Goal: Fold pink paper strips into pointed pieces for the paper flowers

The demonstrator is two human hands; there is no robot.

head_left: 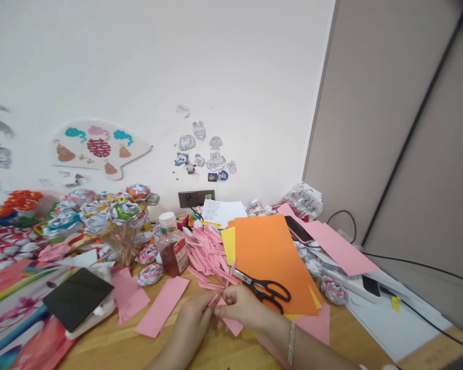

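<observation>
My left hand (193, 318) and my right hand (242, 307) meet low in the middle of the view, fingers closed on a strip of pink paper (231, 325). Its lower end sticks out beneath the right fingers; the rest is partly hidden by the hands. Just beyond them lies a heap of folded pink paper strips (206, 252). Black-handled scissors (268, 290) rest on orange paper (272, 257) to the right of my right hand. A flat pink paper rectangle (162, 307) lies on the table left of my left hand.
A bottle of red liquid (173, 254) stands behind the pink rectangle. Crumpled paper flowers (127, 210) crowd the back left, and a dark tablet (79, 298) lies in front of them. On the right are a phone (298, 229), a power strip (355, 282) and cables (416, 262).
</observation>
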